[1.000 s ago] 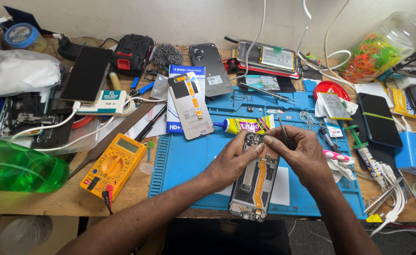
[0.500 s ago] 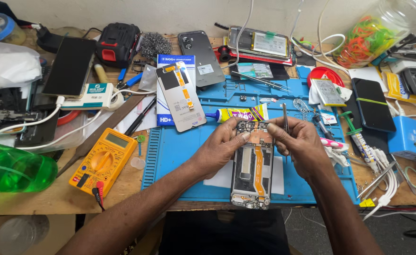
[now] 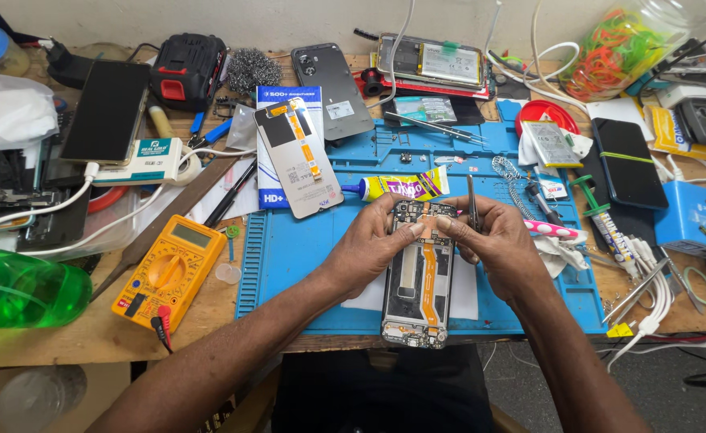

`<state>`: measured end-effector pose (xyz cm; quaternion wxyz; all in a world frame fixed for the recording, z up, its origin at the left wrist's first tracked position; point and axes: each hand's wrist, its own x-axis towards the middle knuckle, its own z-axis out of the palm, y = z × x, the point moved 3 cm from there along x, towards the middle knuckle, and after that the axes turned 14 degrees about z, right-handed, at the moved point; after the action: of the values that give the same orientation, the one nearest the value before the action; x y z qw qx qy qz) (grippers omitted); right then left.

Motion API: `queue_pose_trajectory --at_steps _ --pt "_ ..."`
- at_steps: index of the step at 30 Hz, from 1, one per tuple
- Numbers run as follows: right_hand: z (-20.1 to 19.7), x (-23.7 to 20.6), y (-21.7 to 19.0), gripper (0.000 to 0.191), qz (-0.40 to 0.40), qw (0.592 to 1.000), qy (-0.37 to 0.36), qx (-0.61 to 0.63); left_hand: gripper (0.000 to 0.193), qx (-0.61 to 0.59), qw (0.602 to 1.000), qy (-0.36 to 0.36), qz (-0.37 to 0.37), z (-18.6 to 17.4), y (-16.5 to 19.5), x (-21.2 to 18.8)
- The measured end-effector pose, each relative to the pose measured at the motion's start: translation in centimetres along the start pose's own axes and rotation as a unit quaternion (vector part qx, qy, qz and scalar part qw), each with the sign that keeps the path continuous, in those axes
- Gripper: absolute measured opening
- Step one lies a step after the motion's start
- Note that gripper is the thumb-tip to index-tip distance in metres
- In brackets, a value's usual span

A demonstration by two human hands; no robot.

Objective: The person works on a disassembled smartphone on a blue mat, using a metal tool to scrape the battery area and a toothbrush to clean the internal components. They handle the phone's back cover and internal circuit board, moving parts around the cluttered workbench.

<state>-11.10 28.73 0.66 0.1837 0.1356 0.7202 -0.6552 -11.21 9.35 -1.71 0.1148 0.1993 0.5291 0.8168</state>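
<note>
Both forearms bare from elbow to wrist; no sleeves in view. No gloves, watch, bracelets or rings on either side. Left hand [image 3: 367,250]: fingers [image 3: 405,230] bare, nails short and unpainted. Right hand [image 3: 493,244]: same, nails short and plain, knuckles creased. Forearms lean, with sparse hair. Below the hands, between the forearms, dark clothing [image 3: 385,393] over the lap, black or near-black; cut and fabric cannot be told. No markings, tape or bandages on either hand.
</note>
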Motion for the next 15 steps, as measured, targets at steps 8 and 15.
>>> queue_pose_trajectory --at_steps 8,15 --pt "-0.19 0.06 0.02 0.038 -0.014 1.000 0.000 0.004 0.056 -0.057 0.997 -0.021 -0.049 -0.39 -0.69 0.17" --pt "-0.30 -0.44 -0.06 0.039 0.006 1.000 0.011 0.017 0.056 -0.038 0.998 -0.016 -0.052 -0.30 -0.95 0.10"
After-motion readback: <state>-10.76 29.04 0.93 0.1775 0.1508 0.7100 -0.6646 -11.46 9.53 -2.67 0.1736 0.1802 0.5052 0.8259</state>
